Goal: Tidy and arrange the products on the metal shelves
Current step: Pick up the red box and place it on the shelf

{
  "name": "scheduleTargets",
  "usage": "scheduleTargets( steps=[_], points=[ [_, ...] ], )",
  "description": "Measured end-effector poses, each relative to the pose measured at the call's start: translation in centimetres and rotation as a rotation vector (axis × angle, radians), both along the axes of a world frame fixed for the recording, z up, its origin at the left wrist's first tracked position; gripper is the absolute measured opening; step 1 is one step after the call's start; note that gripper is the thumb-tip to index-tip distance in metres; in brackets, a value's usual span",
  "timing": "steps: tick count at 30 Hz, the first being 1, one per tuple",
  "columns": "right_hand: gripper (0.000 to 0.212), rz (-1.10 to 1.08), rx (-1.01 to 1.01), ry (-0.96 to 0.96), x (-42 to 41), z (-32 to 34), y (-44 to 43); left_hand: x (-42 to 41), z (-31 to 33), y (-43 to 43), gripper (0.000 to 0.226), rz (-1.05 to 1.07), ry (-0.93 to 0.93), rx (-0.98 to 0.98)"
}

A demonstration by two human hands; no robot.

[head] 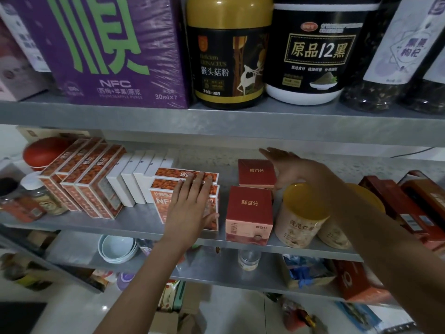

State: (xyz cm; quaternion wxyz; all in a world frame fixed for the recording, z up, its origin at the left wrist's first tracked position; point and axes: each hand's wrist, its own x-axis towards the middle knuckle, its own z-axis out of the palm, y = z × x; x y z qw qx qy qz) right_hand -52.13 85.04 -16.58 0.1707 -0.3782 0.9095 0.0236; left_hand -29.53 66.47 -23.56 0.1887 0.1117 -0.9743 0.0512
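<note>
Pressing orange boxes [161, 201], left hand [190, 206] flat

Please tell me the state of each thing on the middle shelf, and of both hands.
Left hand: open, flat on the front orange boxes.
Right hand: open, by the rear red box.
Left orange boxes: on edge, tilted.
White boxes: upright, closed.
Front red box: upright, closed.
Jars: upright, lids on.

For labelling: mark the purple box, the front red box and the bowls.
purple box [163, 68]: head view, front face.
front red box [250, 203]: head view, top face.
bowls [118, 247]: head view, inside the top bowl.
</note>
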Motion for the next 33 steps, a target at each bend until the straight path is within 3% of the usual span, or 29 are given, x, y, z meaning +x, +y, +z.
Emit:
scheduleTargets(
  steps=[4,7,14,17,20,24,29,33],
  points=[
    [0.124,-0.045,0.107,-0.059,-0.8,-0.9,-0.1,0.0,0.0,-0.1,0.094,-0.006,0.021,-0.007],
    [0.126,-0.070,-0.013,-0.073,-0.9,-2.5,-0.3,0.0,-0.1,-0.1,0.093,-0.001,0.024,-0.007],
    [0.088,-0.079,-0.155,-0.019,-1.0,-2.9,-1.1,0.1,0.2,0.2,0.093,0.019,-0.003,0.032],
    [0.093,-0.103,-0.236,0.004,-1.3,-3.5,-0.8,0.1,0.2,0.3,0.095,0.017,-0.002,0.017],
    [0.105,-0.042,-0.297,0.125,0.0,-2.4,-0.7,0.1,0.3,0.3,0.096,0.020,-0.002,0.029],
    [0.115,0.088,-0.348,0.433,1.3,-1.6,-0.6,0.4,0.4,0.4,0.090,0.015,-0.016,0.076],
    [0.109,0.212,-0.488,0.743,2.1,-1.9,0.7,0.3,0.4,0.4,0.089,0.030,-0.043,0.063],
    [0.107,0.325,-0.632,0.842,4.3,-1.9,1.9,0.0,-0.2,-0.1,0.097,-0.006,0.003,0.062]
  ],
)
